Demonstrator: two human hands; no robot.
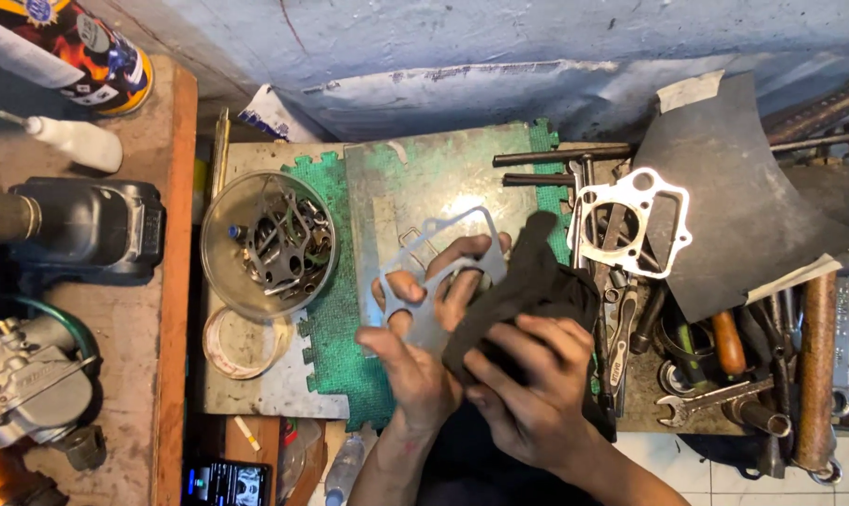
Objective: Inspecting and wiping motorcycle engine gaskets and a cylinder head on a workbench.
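Gasket [423, 272], a thin grey metal plate pierced with holes, is held over the green mat [335, 319] at centre. Left hand [413, 361] grasps its near edge, fingers through the openings. Right hand [528, 394] is clenched on a dark rag [528, 286] pressed against its right side. Judged light, springy, easily bent and sharp-edged; best supported by the rim. A white gasket [631, 220] lies right.

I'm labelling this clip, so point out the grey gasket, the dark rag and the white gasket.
grey gasket [440, 245]: head view, its upper band.
dark rag [528, 286]: head view, middle of the cloth.
white gasket [673, 242]: head view, its right edge.
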